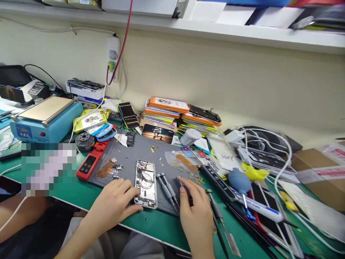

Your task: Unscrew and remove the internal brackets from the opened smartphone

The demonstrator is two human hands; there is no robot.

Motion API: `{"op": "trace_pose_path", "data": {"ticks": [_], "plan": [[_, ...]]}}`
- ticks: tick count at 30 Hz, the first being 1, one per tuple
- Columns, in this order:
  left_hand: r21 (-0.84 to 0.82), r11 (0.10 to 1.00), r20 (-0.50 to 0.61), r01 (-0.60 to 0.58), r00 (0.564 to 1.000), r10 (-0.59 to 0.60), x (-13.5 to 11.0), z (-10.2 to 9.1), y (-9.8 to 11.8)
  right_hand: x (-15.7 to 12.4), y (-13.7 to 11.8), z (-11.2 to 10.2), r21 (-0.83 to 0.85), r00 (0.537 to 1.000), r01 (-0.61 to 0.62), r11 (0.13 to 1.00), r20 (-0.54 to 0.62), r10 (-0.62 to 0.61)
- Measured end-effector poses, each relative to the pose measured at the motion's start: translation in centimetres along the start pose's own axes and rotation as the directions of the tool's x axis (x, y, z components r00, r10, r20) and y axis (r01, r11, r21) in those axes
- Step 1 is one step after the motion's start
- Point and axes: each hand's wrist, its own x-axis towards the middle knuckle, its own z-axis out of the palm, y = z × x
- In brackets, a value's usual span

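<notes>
An opened phone with its insides showing lies on a grey work mat. My left hand rests on the mat against the phone's left edge, fingers curled and touching it. My right hand lies to the right, fingers closed round a thin dark tool whose tip pokes out past my fingertips. Two grey screwdrivers lie between the phone and my right hand. Small loose phone parts sit left of the phone.
A red-edged tray, a blue heating plate, stacked phone boxes, a blue air blower, cables and more tools crowd the green table. A cardboard box stands at the right.
</notes>
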Motion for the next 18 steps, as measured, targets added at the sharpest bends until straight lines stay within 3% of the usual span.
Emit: {"op": "trace_pose_path", "data": {"ticks": [18], "plan": [[0.006,0.997,-0.103,-0.078,0.992,0.078,0.6,0.3,-1.5,0.5,-1.2,-0.1,0.039,0.998,-0.054,0.998,0.02,0.054]]}}
